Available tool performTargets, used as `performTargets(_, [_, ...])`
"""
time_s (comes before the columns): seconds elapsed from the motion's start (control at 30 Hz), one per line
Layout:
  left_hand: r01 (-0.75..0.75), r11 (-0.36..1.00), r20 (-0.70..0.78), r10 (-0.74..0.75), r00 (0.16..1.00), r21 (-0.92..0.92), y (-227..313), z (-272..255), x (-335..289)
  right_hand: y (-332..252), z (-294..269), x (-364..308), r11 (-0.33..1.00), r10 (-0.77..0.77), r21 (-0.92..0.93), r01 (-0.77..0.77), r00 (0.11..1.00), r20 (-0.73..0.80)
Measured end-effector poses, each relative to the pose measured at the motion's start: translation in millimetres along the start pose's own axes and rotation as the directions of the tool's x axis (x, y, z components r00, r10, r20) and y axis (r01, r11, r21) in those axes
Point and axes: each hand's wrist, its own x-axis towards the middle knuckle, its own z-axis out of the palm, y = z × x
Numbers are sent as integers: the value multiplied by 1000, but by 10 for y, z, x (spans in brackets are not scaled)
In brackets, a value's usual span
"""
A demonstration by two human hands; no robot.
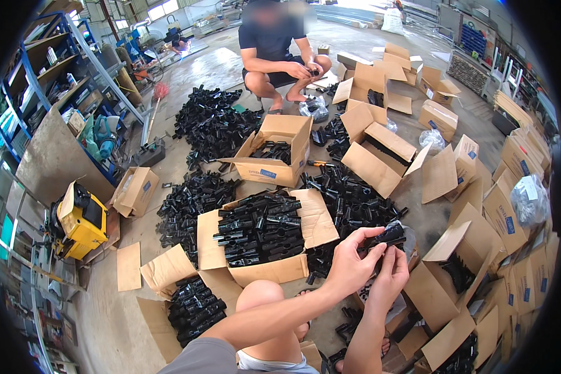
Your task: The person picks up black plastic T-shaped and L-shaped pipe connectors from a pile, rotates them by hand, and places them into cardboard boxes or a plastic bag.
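Both my hands are raised together over the right side of the work area, around a short black tubular part (393,234). My left hand (350,262) is closed, its thumb and fingers pinching the near end of the part. From below, my right hand (393,274) grips the same part with its fingertips. The fingers hide some of the part. Left of my hands, an open cardboard box (268,272) is heaped with similar black tubular parts (262,224). Another box, at the lower left, holds black parts (196,308) in rows.
Loose piles of black parts (212,124) cover the floor. Across from me a person (274,56) squats, holding a small dark piece. Open cartons (380,156) crowd the right side. A yellow machine (84,227) and a blue shelf rack (34,81) stand at the left.
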Motion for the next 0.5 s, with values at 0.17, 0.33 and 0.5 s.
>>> performTargets(0.17, [20, 998, 36, -22, 999, 52, 14, -5, 12, 16, 7, -23, 993, -113, 28, 115, 993, -44])
performTargets(0.33, [-7, 1000, 0, 7, 1000, 0, 3, 6, 0, 8, -53, -16, 998, -57, 8, 56, 998, 9])
performTargets(0.5, [-62, 995, 15, 61, 998, 74, 22, -39, 59, -64, -183, -40, 996, 44, 59, -63, 956, 289])
